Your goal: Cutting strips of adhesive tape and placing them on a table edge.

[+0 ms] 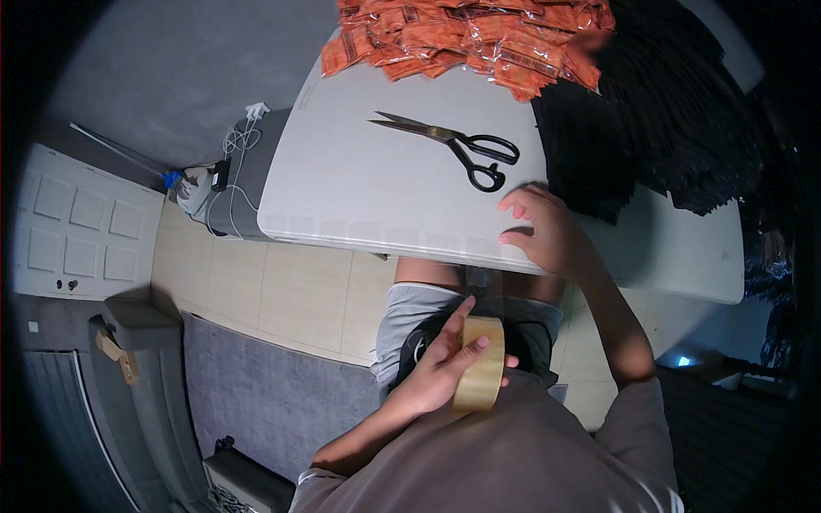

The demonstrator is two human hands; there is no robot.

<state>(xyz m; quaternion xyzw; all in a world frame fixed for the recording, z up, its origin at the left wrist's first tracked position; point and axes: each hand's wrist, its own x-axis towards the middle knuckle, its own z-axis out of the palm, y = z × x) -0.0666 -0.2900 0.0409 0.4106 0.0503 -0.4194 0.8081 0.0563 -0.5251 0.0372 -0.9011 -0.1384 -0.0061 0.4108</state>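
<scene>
My left hand (442, 369) is wrapped around a wide roll of clear, yellowish packing tape (480, 365), held over my lap. From the roll a transparent strip of tape (485, 282) runs up toward the table's near edge; where it ends is hard to make out. Over the near side of the white table (359, 199), my right hand (545, 231) has its thumb and curled fingers apart, with nothing visible between them. Just beyond that hand lie black-handled tailor's scissors (442, 138), blades pointing left. A stack of black plastic bags (584, 154) is close on its right.
Orange items in clear packets (449, 38) are heaped at the table's far side. A larger pile of black bags (686, 109) covers the far right. Left of the table are white cables (240, 141) and a power adapter (220, 174). A grey sofa (141, 385) stands lower left.
</scene>
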